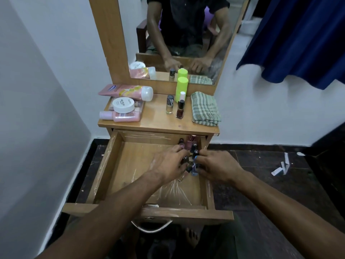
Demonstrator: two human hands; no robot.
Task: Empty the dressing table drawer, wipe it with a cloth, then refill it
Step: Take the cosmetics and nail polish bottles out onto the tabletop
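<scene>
Drawer is standing pulled fully out below the tabletop. Most of its floor is showing bare and streaked with pale scratches. A cluster of small nail polish bottles is sitting in the far right corner, some upright, some tipped.

Left hand is reaching into that cluster, fingers curled around one or more dark-capped bottles; exactly how many it is holding cannot be told. Right hand is doing the same from the right side, fingers curled and pinching a small bottle with a blue cap at its fingertips.

On the tabletop, already lying out: a pink tube, a white round jar, a pink bottle on its side, a green cylinder, two upright nail polish bottles, and a folded striped cloth at the right, untouched.

Judgement: emptying step is in progress, near its end; wiping is not yet started.

Risks from here:
- Both hands are gathering several small, smooth bottles at once; one could be slipping out during the lift and dropping onto the drawer floor or the dark floor below.
- Bottles remaining at the back, partly under the tabletop edge, could be getting overlooked.
- Setting a handful down near the upright bottles could be knocking them over.
</scene>
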